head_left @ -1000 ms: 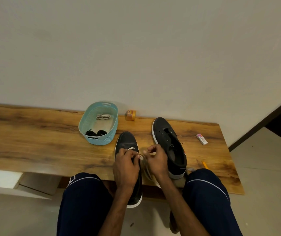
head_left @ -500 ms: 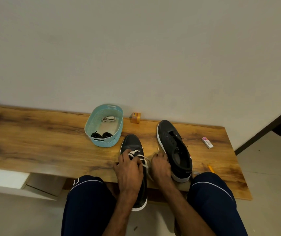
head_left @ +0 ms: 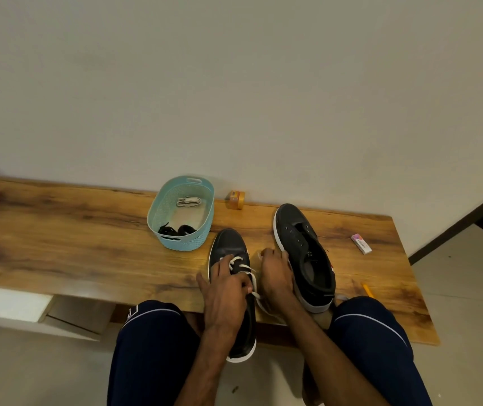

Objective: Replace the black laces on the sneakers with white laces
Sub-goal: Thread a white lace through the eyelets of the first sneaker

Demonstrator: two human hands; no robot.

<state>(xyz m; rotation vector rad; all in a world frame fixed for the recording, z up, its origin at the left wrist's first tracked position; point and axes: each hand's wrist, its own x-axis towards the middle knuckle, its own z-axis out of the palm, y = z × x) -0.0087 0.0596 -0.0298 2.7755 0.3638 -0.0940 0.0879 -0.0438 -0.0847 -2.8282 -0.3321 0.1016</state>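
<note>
Two black sneakers with white soles lie on the wooden bench. The near left sneaker carries a white lace through its lower eyelets and overhangs the bench's front edge. My left hand sits on its tongue area, fingers curled and pinching the lace. My right hand lies just right of that shoe, fingers curled round the lace's other end. The right sneaker has no lace. A teal basket holds a bundled white lace and black laces.
The bench runs along a plain wall. A small orange tape roll stands at the back, a white-pink eraser and a yellow pencil lie at the right. My knees are against the front edge.
The view has shifted a little. My hands dropped from a raised pull down onto the left sneaker, and the white lace crossings now show over its front.
</note>
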